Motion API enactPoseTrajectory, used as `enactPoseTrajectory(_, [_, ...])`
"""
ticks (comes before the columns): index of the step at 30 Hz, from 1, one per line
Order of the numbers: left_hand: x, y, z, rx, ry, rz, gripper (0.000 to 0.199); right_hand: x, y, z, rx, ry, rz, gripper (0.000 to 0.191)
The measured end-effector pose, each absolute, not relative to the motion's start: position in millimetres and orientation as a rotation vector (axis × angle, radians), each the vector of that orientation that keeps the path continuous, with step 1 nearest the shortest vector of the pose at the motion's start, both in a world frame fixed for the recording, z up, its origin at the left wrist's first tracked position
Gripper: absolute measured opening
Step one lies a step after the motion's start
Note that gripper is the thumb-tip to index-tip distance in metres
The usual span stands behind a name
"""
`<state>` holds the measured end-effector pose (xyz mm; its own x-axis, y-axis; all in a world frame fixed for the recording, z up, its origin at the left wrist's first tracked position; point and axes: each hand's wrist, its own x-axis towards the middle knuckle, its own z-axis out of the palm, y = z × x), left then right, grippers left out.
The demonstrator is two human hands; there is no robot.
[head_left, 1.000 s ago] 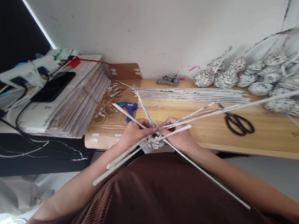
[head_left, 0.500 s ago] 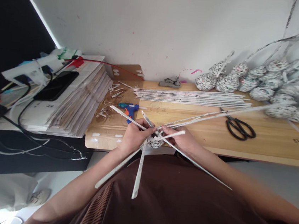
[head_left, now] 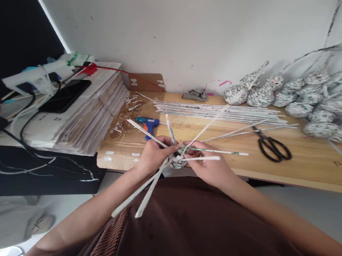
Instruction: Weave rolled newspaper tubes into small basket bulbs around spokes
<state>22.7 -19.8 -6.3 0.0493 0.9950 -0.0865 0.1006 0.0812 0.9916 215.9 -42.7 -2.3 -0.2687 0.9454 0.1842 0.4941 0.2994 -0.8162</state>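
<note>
A small woven paper piece (head_left: 178, 163) is held at the table's front edge, with rolled paper strips sticking out of it all round. My left hand (head_left: 152, 155) is closed on its left side, thumb over the rim. One strip (head_left: 144, 131) points up and left past that hand, and two strips (head_left: 148, 195) hang down toward my lap. My right hand (head_left: 211, 167) is closed at the piece's right side, fingers pinching a white paper strip (head_left: 206, 158) near its base. A greenish strip (head_left: 226, 152) lies across above this hand. The right fingertips are partly hidden among the strips.
A row of paper sticks (head_left: 218, 112) lies along the table's back. Black-handled scissors (head_left: 274, 149) rest to the right, before several woven paper balls (head_left: 261, 96). A blue glue gun (head_left: 150, 126) is on cardboard at left, beside stacked paper (head_left: 99, 112) and a phone (head_left: 66, 96).
The strips on the right have swung: the one across my right forearm and the long ones reaching far right now point elsewhere. My right hand has shifted slightly. My left hand keeps its hold.
</note>
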Motion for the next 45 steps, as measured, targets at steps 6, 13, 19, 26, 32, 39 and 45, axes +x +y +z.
enactPoseTrajectory(6, [21.5,-19.5,-6.6,1.28,1.28,1.087,0.022,219.7,-41.8,6.4,-1.294,-2.198,0.231,0.014])
enactPoseTrajectory(13, [22.0,-21.9,-6.6,1.295,1.277,1.088,0.022,216.9,-29.3,1.7,-1.381,-2.241,0.518,0.019])
enactPoseTrajectory(19, [17.1,-19.9,-7.8,1.3,1.266,1.046,0.021,208.3,-23.6,3.3,-1.333,-1.805,1.099,0.026])
enactPoseTrajectory(26, [13.3,-19.4,-20.7,1.294,1.216,1.0,0.027,196.0,-16.4,-4.7,-1.313,-1.644,0.93,0.009])
enactPoseTrajectory(32, [21.4,-21.8,-22.0,1.091,1.111,1.16,0.026,193.6,-10.4,-14.4,-1.318,-1.615,0.853,0.013])
enactPoseTrajectory(39, [24.2,-18.3,-23.5,1.168,1.115,1.074,0.033,194.2,-12.7,-15.6,-1.222,-1.7,0.88,0.011])
enactPoseTrajectory(45, [22.3,-19.7,-17.4,1.376,1.279,1.091,0.023,200.6,-15.3,-4.2,-1.194,-1.801,0.923,0.01])
